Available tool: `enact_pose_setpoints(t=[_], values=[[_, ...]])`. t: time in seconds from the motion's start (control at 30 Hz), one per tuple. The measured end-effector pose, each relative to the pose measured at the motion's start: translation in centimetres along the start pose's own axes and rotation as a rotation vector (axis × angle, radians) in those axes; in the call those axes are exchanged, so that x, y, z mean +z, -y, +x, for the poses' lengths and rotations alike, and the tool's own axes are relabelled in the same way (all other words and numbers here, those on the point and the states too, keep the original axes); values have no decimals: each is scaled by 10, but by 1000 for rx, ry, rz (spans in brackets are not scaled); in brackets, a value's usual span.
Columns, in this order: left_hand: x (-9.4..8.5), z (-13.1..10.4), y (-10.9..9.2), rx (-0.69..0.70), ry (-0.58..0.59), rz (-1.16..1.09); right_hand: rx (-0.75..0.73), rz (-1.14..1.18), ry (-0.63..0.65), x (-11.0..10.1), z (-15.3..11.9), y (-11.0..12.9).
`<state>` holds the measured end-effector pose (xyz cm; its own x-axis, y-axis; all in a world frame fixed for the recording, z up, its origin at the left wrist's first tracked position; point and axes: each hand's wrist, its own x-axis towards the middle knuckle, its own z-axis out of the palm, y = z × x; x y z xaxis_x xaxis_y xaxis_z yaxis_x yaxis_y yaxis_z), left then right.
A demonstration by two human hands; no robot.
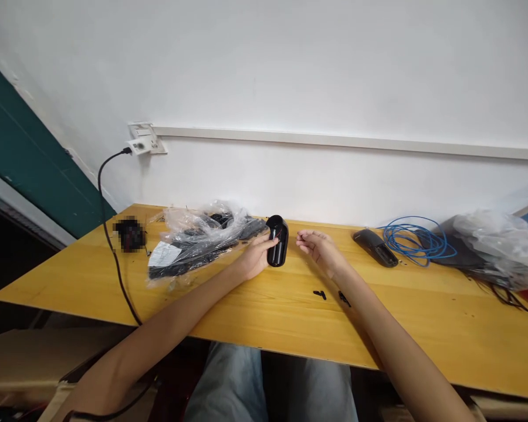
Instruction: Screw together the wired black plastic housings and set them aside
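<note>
My left hand (256,257) is closed round the left side of a glossy black rounded device (278,249), which stands out over the yellow table (255,305). To the right of the device, a short gap away, my right hand (315,246) has its fingertips pinched together; anything between them is too small to make out. Small black parts (320,295) lie on the table below my right hand, and more black pieces (344,299) lie beside my right forearm.
Clear plastic bags with black items (193,246) lie left of my left hand. To the right are a dark device (375,247), a coiled blue cable (418,240) and more plastic bags (501,246). A black cord (114,252) hangs at the left.
</note>
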<state>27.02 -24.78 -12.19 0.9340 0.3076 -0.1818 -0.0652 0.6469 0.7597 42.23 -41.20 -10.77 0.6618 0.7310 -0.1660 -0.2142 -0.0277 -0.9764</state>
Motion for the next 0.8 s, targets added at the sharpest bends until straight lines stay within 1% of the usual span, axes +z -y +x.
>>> enact_pose_setpoints(t=[0.13, 0.3, 0.43, 0.53, 0.6, 0.67, 0.73, 0.8], values=[[-3, 1, -3, -6, 5, 6, 11, -8, 20, 4, -1, 1], [-4, 0, -8, 43, -26, 95, 3, -106, 22, 5, -2, 0], [-3, 1, -10, 68, -72, 177, -44, -243, -4, 2, -1, 0], [-4, 2, -19, 103, -138, 276, -101, -411, -54, -2, 0, 4], [-7, 2, -31, 175, -215, 347, -137, -536, -108, -8, 2, 10], [-12, 1, -50, 308, -344, 501, -157, -645, -183, -20, 4, 18], [-19, -5, -76, 468, -536, 886, -165, -730, -290, -39, 5, 30], [-28, -20, -108, 518, -673, 1179, -160, -799, -428, -66, 2, 45]])
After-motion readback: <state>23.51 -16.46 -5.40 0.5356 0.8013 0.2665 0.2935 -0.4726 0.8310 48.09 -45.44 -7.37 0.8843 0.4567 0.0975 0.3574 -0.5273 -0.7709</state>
